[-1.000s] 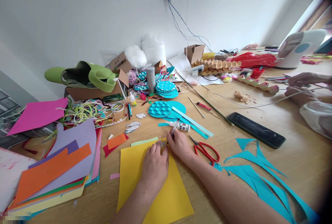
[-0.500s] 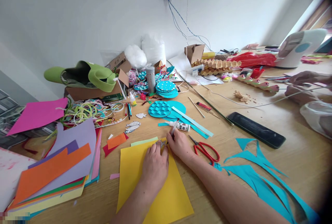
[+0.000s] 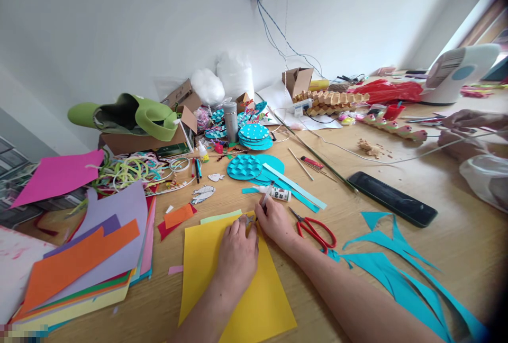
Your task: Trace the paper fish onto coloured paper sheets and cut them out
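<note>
A sheet of yellow paper lies on the table before me. My left hand rests flat on it, fingers stretched toward the top edge and pressing on a small grey star-shaped piece. Just to its right, my right hand is closed around a pen, its tip low beside the star and mostly hidden by the fingers. A white glue bottle lies behind the right hand. Red-handled scissors lie to the right of that wrist.
Coloured paper sheets are stacked at left. Blue paper scraps and a black phone lie at right. Scaly blue discs and paper fish sit farther back. Another person's hands are at the right edge.
</note>
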A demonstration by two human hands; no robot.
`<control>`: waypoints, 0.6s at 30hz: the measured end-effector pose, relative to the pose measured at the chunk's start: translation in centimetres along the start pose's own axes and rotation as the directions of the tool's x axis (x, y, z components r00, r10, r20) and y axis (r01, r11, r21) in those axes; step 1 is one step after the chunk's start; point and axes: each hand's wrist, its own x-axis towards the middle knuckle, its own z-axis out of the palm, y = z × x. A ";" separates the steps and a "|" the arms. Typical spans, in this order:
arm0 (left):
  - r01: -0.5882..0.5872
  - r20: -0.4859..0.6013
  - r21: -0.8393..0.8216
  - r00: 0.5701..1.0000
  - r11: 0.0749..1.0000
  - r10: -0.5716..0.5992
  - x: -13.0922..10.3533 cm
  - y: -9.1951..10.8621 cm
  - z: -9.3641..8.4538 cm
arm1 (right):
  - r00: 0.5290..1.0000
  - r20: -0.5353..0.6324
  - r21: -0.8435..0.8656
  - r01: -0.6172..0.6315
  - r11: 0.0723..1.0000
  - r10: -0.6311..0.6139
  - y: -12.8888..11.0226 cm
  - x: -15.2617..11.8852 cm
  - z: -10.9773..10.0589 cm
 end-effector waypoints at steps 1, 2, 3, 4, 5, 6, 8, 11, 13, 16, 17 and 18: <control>-0.001 -0.001 -0.002 1.000 1.000 0.001 0.0 0.0 0.0 | 1.000 0.003 -0.003 -0.002 1.000 0.002 0.0 0.0 0.0; -0.002 -0.003 -0.004 1.000 1.000 0.002 0.0 0.0 0.0 | 1.000 0.005 -0.006 -0.004 1.000 0.004 0.0 0.0 0.0; -0.002 -0.006 -0.006 1.000 1.000 0.002 0.0 0.0 0.1 | 1.000 0.004 -0.008 -0.005 1.000 0.005 0.0 0.0 0.0; -0.002 -0.006 -0.007 1.000 1.000 0.002 0.0 -0.1 0.1 | 1.000 0.002 -0.007 -0.005 1.000 0.005 0.0 0.0 0.0; -0.001 -0.005 -0.007 1.000 1.000 0.000 0.1 -0.1 0.1 | 1.000 -0.002 -0.006 -0.003 1.000 0.003 0.0 0.0 0.1; 0.002 -0.002 -0.007 1.000 1.000 -0.002 0.1 -0.1 0.1 | 1.000 -0.004 -0.005 -0.003 1.000 0.003 0.0 0.0 0.1; 0.004 0.005 -0.003 1.000 1.000 -0.004 0.1 -0.1 0.0 | 1.000 -0.005 -0.004 -0.003 1.000 0.003 0.1 0.0 0.2; 0.003 0.003 -0.004 1.000 1.000 -0.003 0.0 -0.1 0.0 | 1.000 -0.001 -0.004 -0.006 1.000 0.006 0.1 0.0 0.2; 0.003 0.004 -0.005 1.000 1.000 -0.003 0.0 -0.1 0.1 | 1.000 -0.002 -0.001 -0.006 1.000 0.006 0.1 0.0 0.2; 0.003 0.008 0.000 1.000 1.000 -0.003 0.0 -0.1 0.0 | 1.000 -0.001 0.002 -0.003 1.000 0.003 0.1 0.0 0.1; 0.002 0.008 0.000 1.000 1.000 -0.002 0.0 -0.1 0.0 | 1.000 -0.002 0.001 -0.002 1.000 0.002 0.1 0.0 0.1; 0.002 0.008 -0.001 1.000 1.000 -0.002 0.0 0.0 -0.1 | 1.000 -0.001 0.000 0.000 1.000 0.000 0.1 0.0 0.1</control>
